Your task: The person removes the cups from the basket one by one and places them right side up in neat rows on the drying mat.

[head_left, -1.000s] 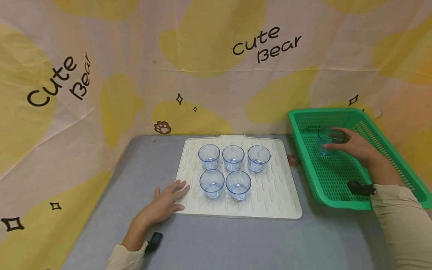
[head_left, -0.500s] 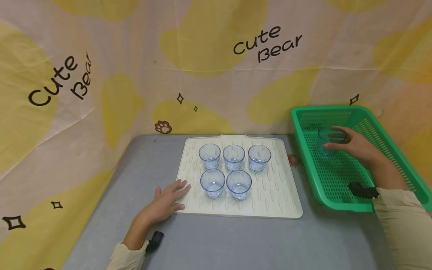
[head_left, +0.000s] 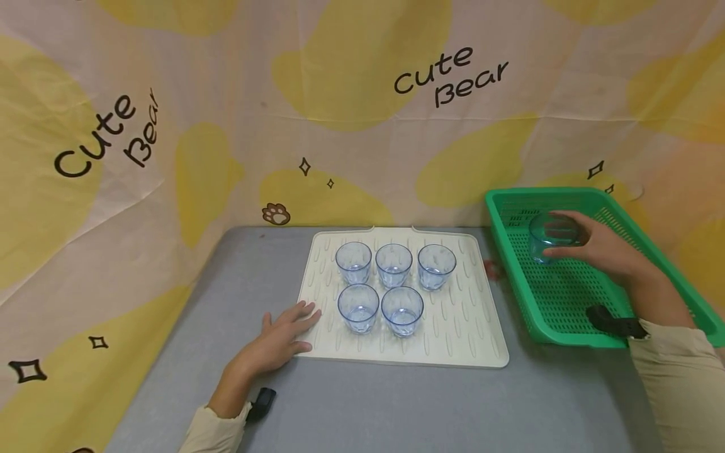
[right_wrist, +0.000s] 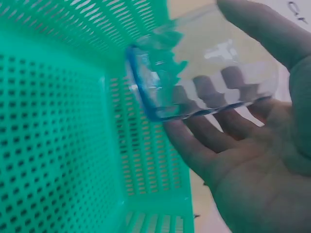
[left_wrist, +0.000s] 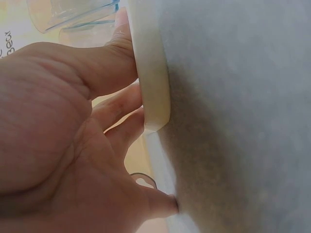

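In the head view, my right hand (head_left: 606, 248) grips a clear blue-tinted glass (head_left: 545, 236) over the inside of a green plastic basket (head_left: 529, 308). The right wrist view shows the thumb on one side of this glass (right_wrist: 209, 63) and the fingers behind it, with its thick base above the basket floor. My left hand (head_left: 277, 340) rests with spread fingers on the left edge of a white drying mat (head_left: 464, 340). Several like glasses stand upright on the mat in two rows, among them a front glass (head_left: 402, 313) and a back glass (head_left: 437, 267).
A grey table (head_left: 362, 409) bears the mat and the basket side by side. Behind them hangs a patterned cloth (head_left: 351, 82), which also covers the left side. A small reddish patch (head_left: 491, 269) shows between mat and basket.
The glass in my right hand has risen slightly off the basket floor. The basket shifted a little. My left hand has stayed at the mat's edge.
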A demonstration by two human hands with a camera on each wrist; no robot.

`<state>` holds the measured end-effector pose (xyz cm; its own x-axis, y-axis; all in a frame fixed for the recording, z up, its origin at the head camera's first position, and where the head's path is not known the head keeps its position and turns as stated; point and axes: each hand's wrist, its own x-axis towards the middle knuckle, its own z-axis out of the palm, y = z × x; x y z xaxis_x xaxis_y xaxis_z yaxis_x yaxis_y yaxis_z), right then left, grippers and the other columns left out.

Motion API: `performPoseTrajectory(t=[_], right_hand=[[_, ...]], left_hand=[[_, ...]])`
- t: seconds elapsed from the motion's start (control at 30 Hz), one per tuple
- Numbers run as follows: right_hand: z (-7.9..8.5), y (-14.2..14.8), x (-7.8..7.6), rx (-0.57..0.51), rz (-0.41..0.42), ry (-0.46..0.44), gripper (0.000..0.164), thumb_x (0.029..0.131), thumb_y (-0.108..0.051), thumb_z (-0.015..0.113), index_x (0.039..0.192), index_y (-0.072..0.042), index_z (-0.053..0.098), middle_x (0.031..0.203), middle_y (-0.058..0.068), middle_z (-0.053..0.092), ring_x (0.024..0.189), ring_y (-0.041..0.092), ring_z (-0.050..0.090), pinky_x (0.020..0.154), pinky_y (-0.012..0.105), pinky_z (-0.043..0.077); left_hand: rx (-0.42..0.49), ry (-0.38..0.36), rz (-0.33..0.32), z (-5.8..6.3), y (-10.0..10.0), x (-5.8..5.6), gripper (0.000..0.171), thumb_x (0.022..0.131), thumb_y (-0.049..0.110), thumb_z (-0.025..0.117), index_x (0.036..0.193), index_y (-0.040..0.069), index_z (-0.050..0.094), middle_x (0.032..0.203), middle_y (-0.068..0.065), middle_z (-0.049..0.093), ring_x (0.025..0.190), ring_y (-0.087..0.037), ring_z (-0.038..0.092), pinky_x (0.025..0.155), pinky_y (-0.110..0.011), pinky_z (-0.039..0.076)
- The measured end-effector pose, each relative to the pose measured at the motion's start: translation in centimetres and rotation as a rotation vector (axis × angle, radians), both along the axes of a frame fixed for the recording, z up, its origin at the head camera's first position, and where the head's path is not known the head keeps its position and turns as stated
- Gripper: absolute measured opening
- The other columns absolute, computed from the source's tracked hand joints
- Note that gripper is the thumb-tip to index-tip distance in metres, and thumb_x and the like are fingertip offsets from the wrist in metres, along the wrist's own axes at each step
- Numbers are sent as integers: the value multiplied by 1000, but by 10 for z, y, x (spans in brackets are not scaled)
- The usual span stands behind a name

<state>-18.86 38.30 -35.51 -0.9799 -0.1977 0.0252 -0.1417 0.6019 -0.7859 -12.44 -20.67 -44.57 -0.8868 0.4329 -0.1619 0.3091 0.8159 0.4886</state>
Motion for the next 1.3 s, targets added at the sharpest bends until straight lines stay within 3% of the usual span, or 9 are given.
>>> performPoseTrajectory(t=[0.53,0.97,1.3], right_hand=[[10,-19,25,-62,47,105,79,82,8,75,149,-5,36,124,-18,60,108,-7,60,82,9,49],[18,-35,50,-20,70,201,79,76,7,80,145,-9,44,125,-5,61,107,-1,60,85,6,45],[16,-38,58,-2,60,206,79,77,4,81,145,-11,46,126,-4,62,110,-2,58,86,5,43]], left_hand=[[-2,0,-7,2,1,1,66,90,18,69,151,10,43,161,-13,34,152,-41,21,105,-83,-3],[-15,0,5,2,1,2,66,91,18,69,151,11,42,162,-13,33,153,-39,20,106,-82,-3],[-19,-5,1,0,0,0,66,91,19,68,152,11,42,162,-12,32,153,-39,19,106,-82,-3]])
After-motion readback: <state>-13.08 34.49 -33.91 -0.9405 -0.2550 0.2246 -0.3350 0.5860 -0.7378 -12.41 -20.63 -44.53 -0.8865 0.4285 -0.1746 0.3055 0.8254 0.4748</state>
